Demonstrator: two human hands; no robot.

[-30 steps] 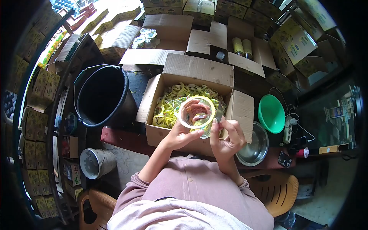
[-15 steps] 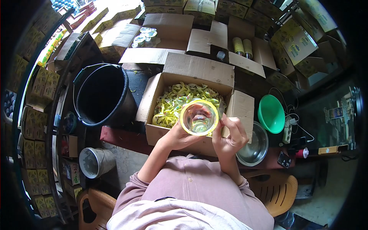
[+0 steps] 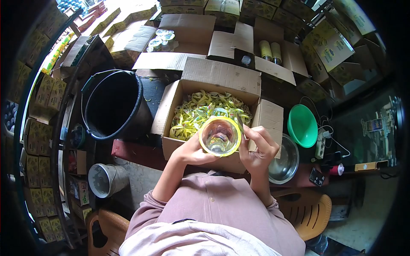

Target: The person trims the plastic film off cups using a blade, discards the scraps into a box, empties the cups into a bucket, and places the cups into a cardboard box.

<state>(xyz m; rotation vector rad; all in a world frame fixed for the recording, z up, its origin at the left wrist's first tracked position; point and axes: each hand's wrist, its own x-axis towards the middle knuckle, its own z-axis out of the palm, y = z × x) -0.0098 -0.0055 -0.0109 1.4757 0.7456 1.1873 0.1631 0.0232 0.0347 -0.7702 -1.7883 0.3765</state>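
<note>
A clear plastic cup (image 3: 220,135) with a yellow rim is tilted so that its open mouth faces me. My left hand (image 3: 194,150) is closed around its left side. On the other side of the rim, my right hand (image 3: 259,147) is closed in a pinch on a thin, dark, blade-like piece (image 3: 240,123), which stands against the cup's edge; its exact kind is unclear. Below both hands, an open cardboard box (image 3: 222,70) holds a heap of yellow-green printed strips (image 3: 198,109).
A black bucket (image 3: 147,109) stands left of the box, a grey pail (image 3: 106,181) lower down. On the right are a green bowl (image 3: 302,126) and a metal bowl (image 3: 287,164). Behind, one carton (image 3: 188,32) holds several lidded cups (image 3: 162,40), another two cup stacks (image 3: 270,51).
The cup has come slightly lower and toward me, and tilts a little differently. My right hand has shifted slightly, and the thin piece at the rim now shows more clearly.
</note>
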